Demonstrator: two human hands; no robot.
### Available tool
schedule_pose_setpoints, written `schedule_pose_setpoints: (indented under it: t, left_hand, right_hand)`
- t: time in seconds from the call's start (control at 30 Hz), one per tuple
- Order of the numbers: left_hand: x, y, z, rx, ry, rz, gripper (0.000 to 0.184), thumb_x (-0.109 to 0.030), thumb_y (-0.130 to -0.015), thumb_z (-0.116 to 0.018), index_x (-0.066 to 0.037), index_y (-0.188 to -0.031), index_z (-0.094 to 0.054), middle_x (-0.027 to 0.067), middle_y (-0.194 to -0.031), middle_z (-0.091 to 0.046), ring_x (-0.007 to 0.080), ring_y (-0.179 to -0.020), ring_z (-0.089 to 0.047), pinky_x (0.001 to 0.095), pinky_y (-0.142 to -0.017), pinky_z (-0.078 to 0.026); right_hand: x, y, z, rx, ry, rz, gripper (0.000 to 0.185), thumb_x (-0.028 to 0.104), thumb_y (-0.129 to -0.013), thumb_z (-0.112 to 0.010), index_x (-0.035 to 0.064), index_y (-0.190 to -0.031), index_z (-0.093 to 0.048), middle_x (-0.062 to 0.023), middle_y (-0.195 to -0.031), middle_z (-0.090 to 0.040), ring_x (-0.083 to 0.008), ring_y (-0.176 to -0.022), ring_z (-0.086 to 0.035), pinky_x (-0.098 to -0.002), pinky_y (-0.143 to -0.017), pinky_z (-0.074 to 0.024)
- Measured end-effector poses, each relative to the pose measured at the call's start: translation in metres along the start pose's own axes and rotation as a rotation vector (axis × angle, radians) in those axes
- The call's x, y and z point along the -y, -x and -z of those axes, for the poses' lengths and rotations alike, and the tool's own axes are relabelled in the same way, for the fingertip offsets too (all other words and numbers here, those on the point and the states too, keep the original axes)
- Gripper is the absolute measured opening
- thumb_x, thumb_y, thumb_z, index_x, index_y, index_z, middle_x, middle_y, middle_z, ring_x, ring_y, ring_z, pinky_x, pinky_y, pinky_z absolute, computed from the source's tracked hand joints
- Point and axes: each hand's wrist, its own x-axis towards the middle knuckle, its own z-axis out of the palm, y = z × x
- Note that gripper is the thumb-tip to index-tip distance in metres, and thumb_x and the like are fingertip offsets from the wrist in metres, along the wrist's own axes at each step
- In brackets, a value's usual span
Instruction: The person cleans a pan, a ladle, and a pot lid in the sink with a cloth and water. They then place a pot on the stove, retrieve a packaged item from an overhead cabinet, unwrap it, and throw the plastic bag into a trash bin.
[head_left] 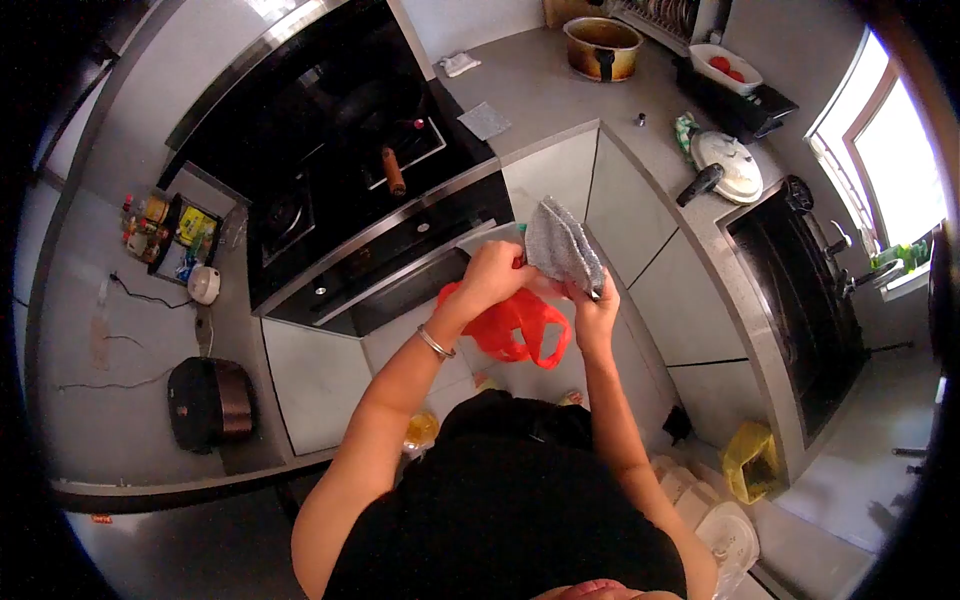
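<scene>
A silvery-grey cloth [563, 248], folded and standing up from the fingers, is gripped in my right hand [596, 312]. My left hand [494, 274] is closed beside it, with its fingertips near the cloth's left edge. Bunched below and around the left hand is a red plastic bag [500, 325], its loop handles hanging down; a bit of red shows at the fingers. Something whitish lies partly hidden between and behind the hands.
A black stove [350, 130] holds a pan with a wooden handle [393, 172]. Another grey cloth [485, 121] lies on the counter near a pot [602, 50]. A white lid [727, 166] sits left of the sink [800, 300]. A rice cooker [210, 404] stands at left.
</scene>
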Motion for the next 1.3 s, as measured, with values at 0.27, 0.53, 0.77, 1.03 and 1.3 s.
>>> schedule_pose_setpoints:
  t: [0.27,0.53,0.77,1.03,1.3]
  left_hand:
    - [0.01,-0.005,0.012,-0.095,0.243,0.037,0.019,-0.017,-0.075,-0.061,0.001,-0.07,-0.061,0.0217,-0.068,-0.059,0.039,-0.066,-0.058,0.0421,-0.059,-0.046]
    - [0.005,-0.002,0.006,-0.2,0.091,-0.082,0.015,-0.012,-0.077,-0.058,0.002,-0.071,-0.057,0.022,-0.069,-0.057,0.0398,-0.068,-0.056,0.0439,-0.06,-0.044]
    - [-0.003,-0.003,-0.001,-0.335,0.163,-0.073,0.012,-0.011,-0.078,-0.058,0.001,-0.075,-0.058,0.0202,-0.076,-0.059,0.0384,-0.07,-0.058,0.0424,-0.061,-0.045]
    - [-0.003,-0.001,-0.031,-0.345,0.301,-0.004,0.011,-0.009,-0.078,-0.06,0.001,-0.084,-0.062,0.0193,-0.081,-0.062,0.0363,-0.076,-0.061,0.0393,-0.066,-0.048]
    - [-0.022,-0.005,-0.022,-0.312,0.168,-0.103,0.013,-0.011,-0.077,-0.06,0.001,-0.081,-0.06,0.0193,-0.079,-0.059,0.037,-0.077,-0.058,0.0421,-0.066,-0.046]
  right_hand:
    - [-0.006,-0.01,0.033,0.416,0.28,0.267,0.024,-0.012,-0.072,-0.062,0.0007,-0.093,-0.058,-0.0157,-0.109,-0.064,-0.0199,-0.097,-0.06,-0.032,-0.086,-0.0468]
    - [0.016,0.0,0.015,0.374,0.415,-0.041,0.036,-0.008,-0.077,-0.06,0.0001,-0.112,-0.06,-0.007,-0.104,-0.065,-0.0116,-0.095,-0.059,-0.0255,-0.085,-0.0452]
    - [0.027,0.015,0.005,0.289,0.213,-0.078,0.029,-0.004,-0.078,-0.06,-0.0025,-0.107,-0.061,-0.0024,-0.097,-0.063,-0.0122,-0.09,-0.057,-0.0279,-0.083,-0.0446]
    - [0.026,0.016,-0.002,0.414,0.448,0.144,0.041,0.002,-0.073,-0.066,-0.0018,-0.113,-0.057,-0.0146,-0.126,-0.049,-0.0223,-0.118,-0.044,-0.0318,-0.098,-0.0342]
    - [0.012,0.017,0.005,0.159,0.472,0.241,0.035,-0.006,-0.076,-0.048,-0.0023,-0.111,-0.055,-0.0163,-0.104,-0.06,-0.0259,-0.095,-0.058,-0.0319,-0.084,-0.0438]
